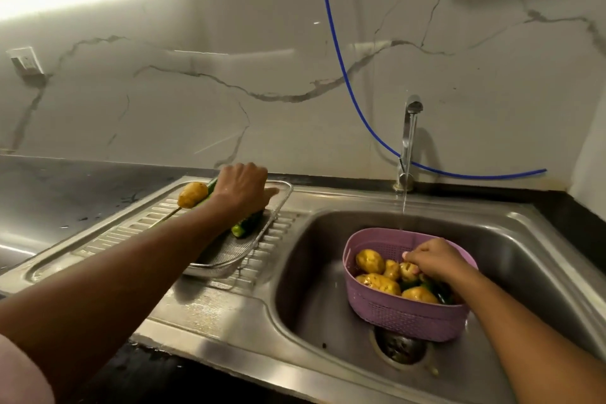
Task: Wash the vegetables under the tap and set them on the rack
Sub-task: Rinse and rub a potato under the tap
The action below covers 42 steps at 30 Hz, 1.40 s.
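A purple basket (pixel 410 318) sits in the steel sink (pixel 314 272) under the running tap (pixel 408 141); it holds several potatoes (pixel 370 261) and dark green vegetables. My right hand (pixel 433 261) reaches into it and pinches a small potato (pixel 408 270). On the draining board lies a mesh rack (pixel 229 252) with one potato (pixel 192 194) at its far left corner and a green cucumber (pixel 244 226). My left hand (pixel 244 188) is over the rack, fingers curled down onto the cucumber, whose middle it hides.
A blue hose (pixel 337 52) hangs down the marble wall and runs behind the tap. A dark wet counter (pixel 65 193) lies left of the ribbed draining board (pixel 137 229). The drain (pixel 401 348) shows below the basket. A wall socket (pixel 26 61) is at far left.
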Each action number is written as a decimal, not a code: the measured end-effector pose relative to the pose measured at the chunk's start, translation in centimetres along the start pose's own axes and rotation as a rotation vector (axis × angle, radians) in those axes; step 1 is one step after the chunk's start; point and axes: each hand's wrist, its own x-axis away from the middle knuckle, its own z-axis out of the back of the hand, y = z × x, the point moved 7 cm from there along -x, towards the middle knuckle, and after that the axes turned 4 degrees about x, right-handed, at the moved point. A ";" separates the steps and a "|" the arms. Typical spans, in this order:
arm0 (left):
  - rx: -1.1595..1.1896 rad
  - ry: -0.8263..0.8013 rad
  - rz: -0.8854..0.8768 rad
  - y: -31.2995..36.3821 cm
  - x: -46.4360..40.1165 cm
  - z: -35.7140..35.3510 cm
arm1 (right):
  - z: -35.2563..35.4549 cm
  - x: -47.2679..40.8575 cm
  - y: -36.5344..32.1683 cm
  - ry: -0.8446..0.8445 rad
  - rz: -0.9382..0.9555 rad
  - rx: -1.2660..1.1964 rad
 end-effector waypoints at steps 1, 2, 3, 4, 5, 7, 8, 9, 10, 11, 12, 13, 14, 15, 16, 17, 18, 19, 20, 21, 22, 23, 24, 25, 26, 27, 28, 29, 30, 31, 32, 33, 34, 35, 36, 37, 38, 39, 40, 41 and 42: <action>0.030 0.070 -0.023 0.7 0.0 1.2 | 0.2 0.0 -0.1 0.021 -0.002 -0.005; 0.047 0.144 -0.055 1.9 0.1 2.5 | 0.4 0.0 0.1 0.045 -0.003 -0.006; 0.059 0.210 -0.085 3.1 0.3 3.8 | 0.6 0.0 0.0 0.068 0.001 0.000; 0.091 0.251 -0.123 4.9 0.6 5.0 | 0.8 -0.1 0.2 0.090 -0.006 0.004; 0.138 0.270 -0.158 6.5 0.8 5.8 | 0.9 -0.2 0.3 0.107 -0.010 0.006; 0.257 0.248 -0.229 10.2 1.1 6.2 | 1.3 -0.3 0.7 0.143 -0.021 0.005; 0.314 0.209 -0.251 11.9 1.1 5.7 | 1.3 -0.4 0.6 0.157 -0.018 0.001; 0.370 0.149 -0.269 13.9 0.9 4.9 | 1.6 -0.5 0.8 0.176 -0.019 -0.005; 0.424 0.070 -0.277 15.9 0.7 3.6 | 1.8 -0.6 0.9 0.192 -0.019 -0.010; 0.501 -0.037 -0.281 17.9 0.6 2.0 | 2.1 -0.6 0.9 0.208 -0.027 -0.016; 0.606 -0.181 -0.280 20.2 0.7 -0.1 | 2.3 -0.6 1.2 0.217 -0.043 -0.018; 0.708 -0.355 -0.274 22.3 1.3 -2.3 | 2.3 -0.6 1.2 0.218 -0.058 -0.026; 0.787 -0.543 -0.269 24.6 2.4 -4.6 | 2.4 -0.8 1.6 0.222 -0.074 -0.029; 0.817 -0.693 -0.279 26.6 3.6 -6.5 | 2.4 -0.9 1.7 0.217 -0.082 -0.029; 0.783 -0.768 -0.321 28.2 4.7 -7.9 | 2.2 -1.1 1.9 0.213 -0.089 -0.029; 0.736 -0.783 -0.364 29.6 5.4 -8.8 | 2.1 -1.2 2.2 0.207 -0.095 -0.024; 0.687 -0.759 -0.388 30.3 5.7 -9.2 | 2.1 -1.4 2.3 0.201 -0.098 -0.024; 0.665 -0.735 -0.401 30.9 5.8 -9.1 | 2.1 -1.6 2.5 0.200 -0.106 -0.022; 0.657 -0.718 -0.406 31.2 5.7 -8.9 | 2.1 -1.6 2.5 0.199 -0.109 -0.023; 0.656 -0.714 -0.420 31.4 5.8 -8.6 | 2.0 -1.6 2.5 0.196 -0.113 -0.020; 0.654 -0.733 -0.436 31.5 5.9 -8.1 | 2.0 -1.5 2.4 0.195 -0.112 -0.017; 0.659 -0.764 -0.444 31.5 6.2 -7.8 | 2.0 -1.5 2.5 0.199 -0.117 -0.014; 0.678 -0.787 -0.437 31.6 6.3 -7.6 | 2.0 -1.5 2.5 0.202 -0.119 -0.009; 0.701 -0.793 -0.431 31.6 6.4 -7.4 | 2.0 -1.6 2.6 0.203 -0.125 -0.004; 0.712 -0.793 -0.423 31.7 6.6 -7.4 | 2.0 -1.7 2.7 0.204 -0.128 0.007; 0.716 -0.777 -0.408 31.8 6.6 -7.4 | 2.0 -1.8 2.8 0.206 -0.132 0.021; 0.706 -0.752 -0.386 32.0 6.5 -7.6 | 2.0 -1.8 2.9 0.209 -0.135 0.031; 0.693 -0.721 -0.361 32.0 6.6 -7.7 | 2.0 -1.8 2.8 0.213 -0.136 0.037; 0.686 -0.694 -0.332 32.1 6.5 -8.0 | 2.0 -1.7 2.8 0.215 -0.136 0.043; 0.688 -0.672 -0.313 32.3 6.6 -8.2 | 2.0 -1.6 2.7 0.210 -0.138 0.052; 0.693 -0.652 -0.302 32.3 6.6 -8.2 | 1.9 -1.5 2.5 0.205 -0.138 0.062; 0.698 -0.627 -0.297 32.4 6.5 -8.2 | 1.9 -1.3 2.4 0.200 -0.141 0.062; 0.707 -0.597 -0.293 32.2 6.4 -7.9 | 1.9 -1.3 2.3 0.198 -0.140 0.059; 0.705 -0.571 -0.293 32.0 6.2 -7.7 | 2.0 -1.0 2.2 0.200 -0.146 0.049; 0.696 -0.564 -0.301 31.7 5.9 -7.4 | 2.2 -0.9 2.2 0.208 -0.150 0.039; 0.676 -0.580 -0.322 31.4 5.7 -7.3 | 2.3 -0.8 2.2 0.213 -0.153 0.034; 0.656 -0.626 -0.358 31.2 5.5 -7.5 | 2.3 -0.9 2.2 0.215 -0.148 0.032; 0.640 -0.686 -0.406 31.1 5.4 -7.8 | 2.4 -0.9 2.3 0.215 -0.139 0.022; 0.644 -0.744 -0.456 30.9 5.4 -8.0 | 2.3 -0.9 2.4 0.208 -0.125 0.006; 0.674 -0.787 -0.491 30.7 5.4 -8.2 | 2.2 -0.9 2.4 0.199 -0.111 -0.011; 0.734 -0.815 -0.507 30.5 5.4 -8.2 | 2.1 -0.7 2.3 0.189 -0.101 -0.022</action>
